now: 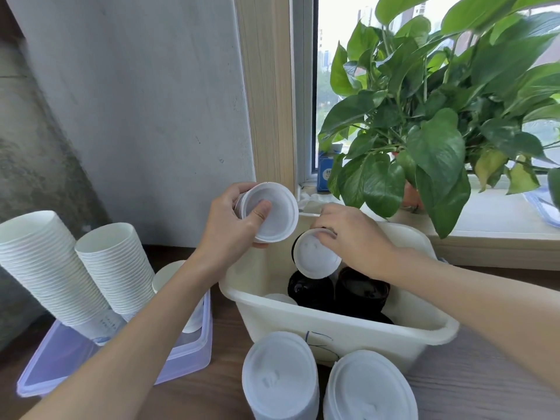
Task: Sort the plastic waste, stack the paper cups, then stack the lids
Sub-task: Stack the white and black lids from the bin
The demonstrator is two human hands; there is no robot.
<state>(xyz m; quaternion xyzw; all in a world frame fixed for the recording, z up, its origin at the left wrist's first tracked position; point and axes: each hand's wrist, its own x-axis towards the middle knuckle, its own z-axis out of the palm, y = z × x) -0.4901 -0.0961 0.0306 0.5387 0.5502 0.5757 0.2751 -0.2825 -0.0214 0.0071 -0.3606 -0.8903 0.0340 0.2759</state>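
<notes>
1. Step in hand (judged): stacking the lids. One lid is coming out of the cream bin (333, 316) to join the set held in the other hand.
2. Left hand (233, 219): fingers curled round a short held lid stack (272, 213), thumb pressed into the hollow of the top lid. The stack is up in the air above the far left corner of the bin, its open face tilted toward the camera.
3. Right hand (354, 237): fingertips (325, 234) pinch the far rim of a loose white lid (315, 259), which is tilted just over the black containers (360, 292) in the bin. Cannot tell whether those are cups or lids.
4. Already placed: two near lid stacks (280, 377) stand on the worktop (227, 389) just in front of the bin. The paper cup stacks (45, 268) lean at the left in a clear tray (181, 353).
5. To do it well:
   - turn the loose lid so that its hollow faces the same way as the held stack;
   - keep the pinch on the rim only, since thin plastic probably buckles if squeezed across the face;
   - slide the left thumb out to the rim before the lid seats, or it will block nesting;
   - press evenly round the edge until it sits flush.
6. Risk: a lid cocked to one side would make the held stack lean.
</notes>
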